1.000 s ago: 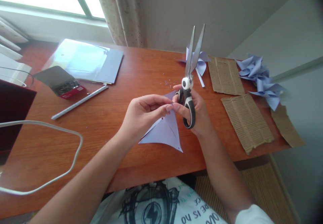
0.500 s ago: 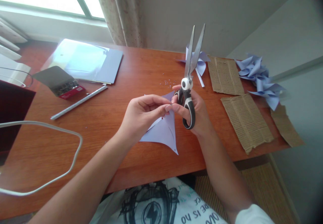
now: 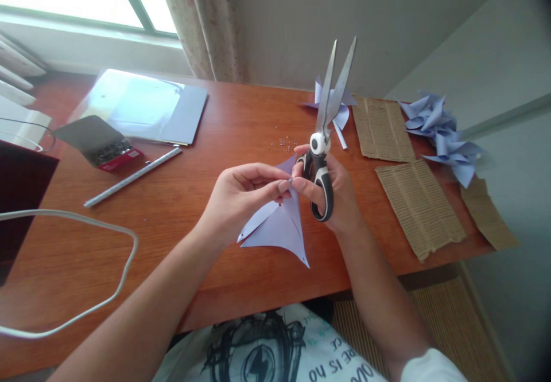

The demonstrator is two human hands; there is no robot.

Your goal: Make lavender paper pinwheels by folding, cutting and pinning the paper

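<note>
The dark red flat object and looping white cable run off the left edge, the tiny silvery bits on the wooden table are too small to tell, and the left hand hides part of the pale purple paper piece.

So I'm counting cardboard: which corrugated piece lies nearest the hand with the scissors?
The middle corrugated piece, just beside the right hand; the others lie farther back and farther right.

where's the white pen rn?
In the head view, the white pen lies diagonally on the left half of the wooden desk, just right of the red staple box and below the blue paper sheets.
</note>
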